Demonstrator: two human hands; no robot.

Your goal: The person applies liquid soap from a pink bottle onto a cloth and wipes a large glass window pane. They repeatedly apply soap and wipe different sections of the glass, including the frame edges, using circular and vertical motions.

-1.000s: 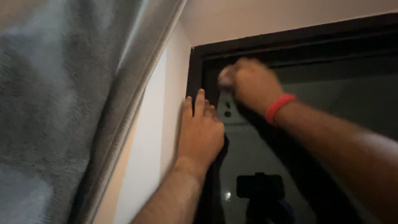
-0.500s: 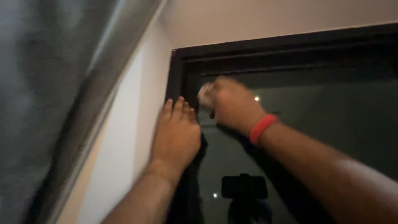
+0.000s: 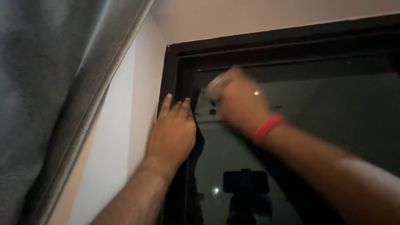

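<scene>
A: What is held in the right hand (image 3: pixel 239 102)?

B: A small pale object (image 3: pixel 216 85), blurred by motion, is clasped in a closed grip and pressed against the glass pane (image 3: pixel 333 121) near the pane's upper left corner. What kind of object it is cannot be told. A red wristband (image 3: pixel 267 127) is worn on that wrist.

A: And the left hand (image 3: pixel 173 131)?

B: It is laid flat, fingers (image 3: pixel 166 106) straight and together, on the dark window frame (image 3: pixel 168 71) where the frame meets the white wall (image 3: pixel 133 125). Nothing is gripped; the palm is simply spread against the upright.

A: What has changed against the earlier frames?

B: The right hand is seen slightly higher and further right on the glass than half a second ago, closer to the top rail. The left hand has been kept on the same stretch of frame, though the fingertips now reach a little higher.

A: What else is seen?

B: A grey curtain (image 3: pixel 50 96) hangs at the far left, well apart from both hands. A dark phone-like device on a stand (image 3: pixel 246 183) is seen low in the pane, with a small bright spot of light beside it.
</scene>
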